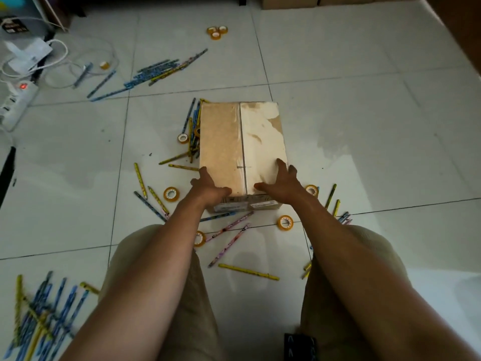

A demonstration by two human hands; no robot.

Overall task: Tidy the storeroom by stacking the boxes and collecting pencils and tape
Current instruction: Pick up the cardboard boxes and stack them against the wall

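Pale floor tiles [364, 126] lie under everything, and your box [242, 147] sits closed on them straight ahead of your knees, its long side running away from you and a seam down the middle of its top. Your left hand [208, 187] presses on the near left corner of the box, fingers spread along the left edge and thumb across the top. Your right hand [279, 182] lies on the near right corner, fingers straight and splayed over the top, thumb pointing inward; neither hand curls round anything.

Pencils [192, 131] are bunched against the box's left side with a tape roll [183, 138] beside them. More tape rolls sit near your left wrist [171, 193], by your right wrist [311, 190] and just in front of the box [285, 222]. Pink pencils [229, 230] lie between your forearms, a yellow pencil [248, 271] nearer you. A pencil heap [41, 313] is at bottom left, another spread [156, 71] farther off, three tape rolls [217, 32] beyond it. A power strip [15, 102] and cables [59, 63] lie at far left
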